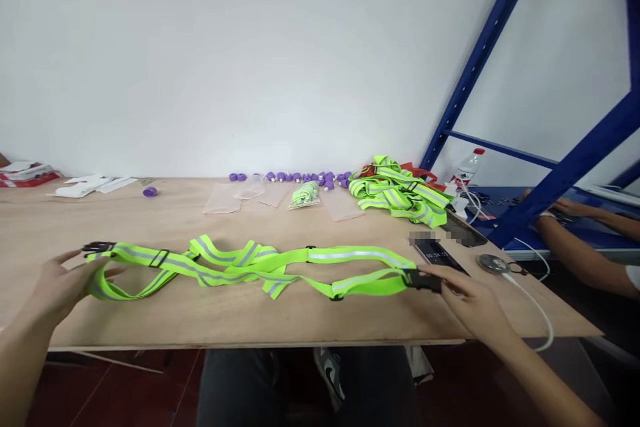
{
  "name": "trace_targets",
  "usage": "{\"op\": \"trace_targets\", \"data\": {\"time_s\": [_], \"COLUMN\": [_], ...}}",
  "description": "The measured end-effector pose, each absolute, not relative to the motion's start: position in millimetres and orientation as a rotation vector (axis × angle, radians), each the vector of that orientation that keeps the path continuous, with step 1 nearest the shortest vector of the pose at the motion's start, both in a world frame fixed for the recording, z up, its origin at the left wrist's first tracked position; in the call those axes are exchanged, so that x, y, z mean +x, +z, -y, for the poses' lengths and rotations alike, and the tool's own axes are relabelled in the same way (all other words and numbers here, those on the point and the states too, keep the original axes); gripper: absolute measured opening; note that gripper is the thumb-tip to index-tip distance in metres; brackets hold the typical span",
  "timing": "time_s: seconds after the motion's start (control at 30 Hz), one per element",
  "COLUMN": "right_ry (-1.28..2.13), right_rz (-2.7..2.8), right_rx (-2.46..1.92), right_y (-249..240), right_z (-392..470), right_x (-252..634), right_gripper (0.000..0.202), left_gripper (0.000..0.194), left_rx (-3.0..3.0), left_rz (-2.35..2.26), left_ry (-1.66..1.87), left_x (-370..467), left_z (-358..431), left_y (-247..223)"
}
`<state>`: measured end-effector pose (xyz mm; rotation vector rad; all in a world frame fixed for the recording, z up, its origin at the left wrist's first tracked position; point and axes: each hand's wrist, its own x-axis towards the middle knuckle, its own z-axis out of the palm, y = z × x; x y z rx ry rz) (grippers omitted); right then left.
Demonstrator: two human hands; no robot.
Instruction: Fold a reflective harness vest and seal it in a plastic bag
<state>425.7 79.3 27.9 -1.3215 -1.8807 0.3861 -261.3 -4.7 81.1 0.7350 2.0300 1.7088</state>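
Note:
A neon-yellow reflective strap harness (235,272) stretches across the front of the wooden table, its bands partly crossed and twisted in the middle. At its left end, my left hand (65,283) pinches the strap beside a black buckle (99,248). My right hand (465,297) grips the black buckle (424,280) at the right end, fingers closed on it. Black sliders sit on the bands. Behind, a heap of similar straps (400,193) lies at the back right, and a folded strap in a clear bag (305,195) rests near the back middle.
Clear bags (223,199) and several purple caps (289,177) line the back. A phone (439,255) showing a timer, a round device (493,263) with a white cable and a bottle (469,167) are at right. Another person's arms (580,247) reach past a blue frame (565,163).

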Motion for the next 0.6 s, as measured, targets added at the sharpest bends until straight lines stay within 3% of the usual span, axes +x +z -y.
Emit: {"op": "trace_targets", "data": {"time_s": [0.1,0.2,0.33,0.47,0.6], "right_ry": [0.178,0.036,-0.093,-0.138,-0.155], "right_rz": [2.194,2.352,2.339,2.333,2.240], "right_rx": [-1.222,-1.169,-1.147,-1.158,-1.542], "right_y": [6.7,-4.5,4.3,27.2,42.1], "right_z": [-76.5,-74.4,-74.5,-84.6,-113.1], "right_x": [429.4,433.9,418.8,379.1,382.9], "right_gripper": [0.037,0.045,0.046,0.037,0.039], "left_gripper": [0.046,0.050,0.043,0.037,0.025], "left_rx": [0.933,1.588,2.318,2.875,3.079], "left_rz": [-2.481,-2.740,-2.198,-1.527,-1.364], "left_ry": [1.190,0.953,1.110,0.564,0.574], "left_x": [-262.2,-235.2,-150.6,-73.6,-45.0], "left_z": [0.9,-3.9,-11.3,-18.1,-10.8], "left_y": [78.4,82.4,84.1,65.0,40.4]}}
